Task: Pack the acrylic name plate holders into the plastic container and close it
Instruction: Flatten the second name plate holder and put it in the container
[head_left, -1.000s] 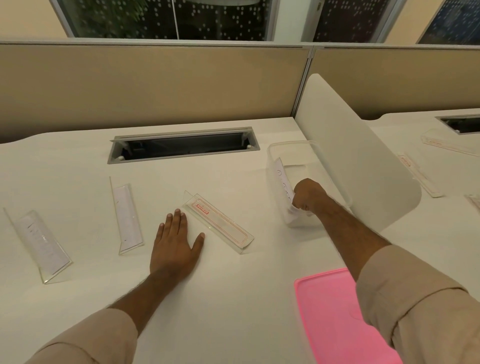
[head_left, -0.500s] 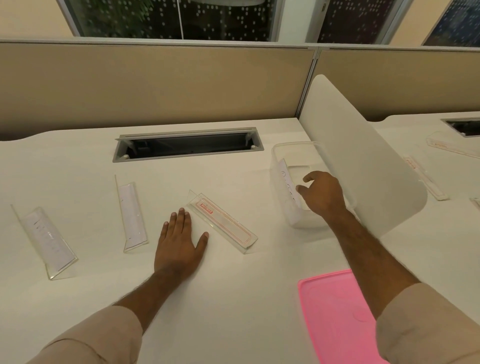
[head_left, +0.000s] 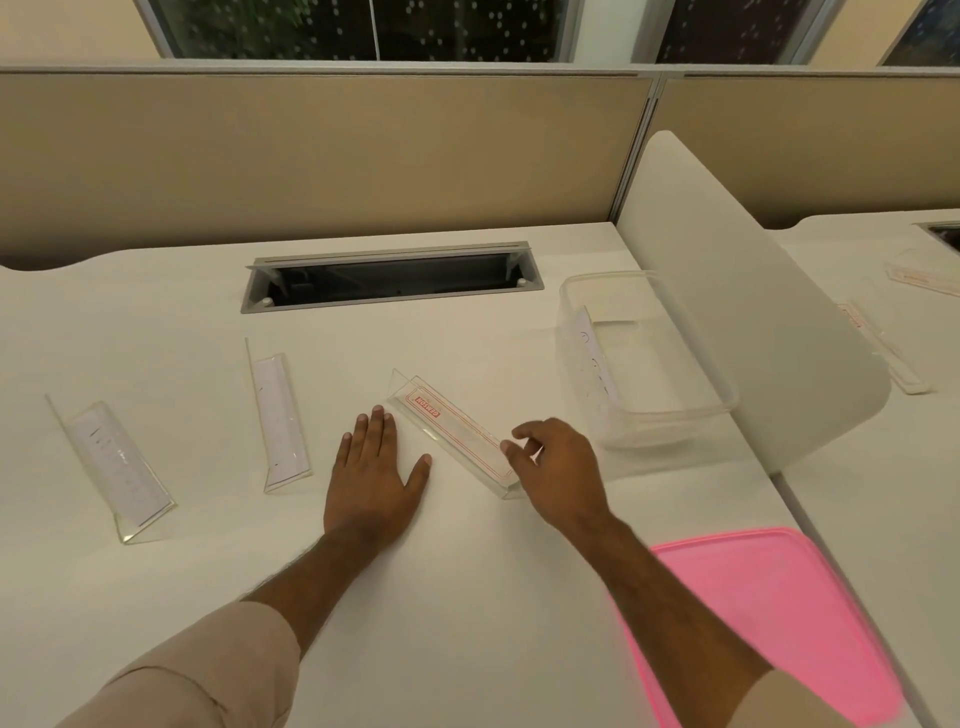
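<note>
- One holder stands on edge inside the clear plastic container, against its left wall; three more lie on your desk.
- You are on the pick-up step for the red-printed holder, which lies between your hands, just left of the container.
- Your right hand hovers at that holder's near end, fingers loosely curled and parted, thumb and forefinger close to the acrylic; whether they touch it I cannot tell.
- Your left hand lies flat on the desk, fingers straight and together, thumb spread, fingertips just beside the holder's far end.
- Next, by my judgement: pinch the near end, lift, and set it on edge beside the packed one.
- Two paper-filled holders wait further left.
- Your pink lid lies near right, off the container.
</note>
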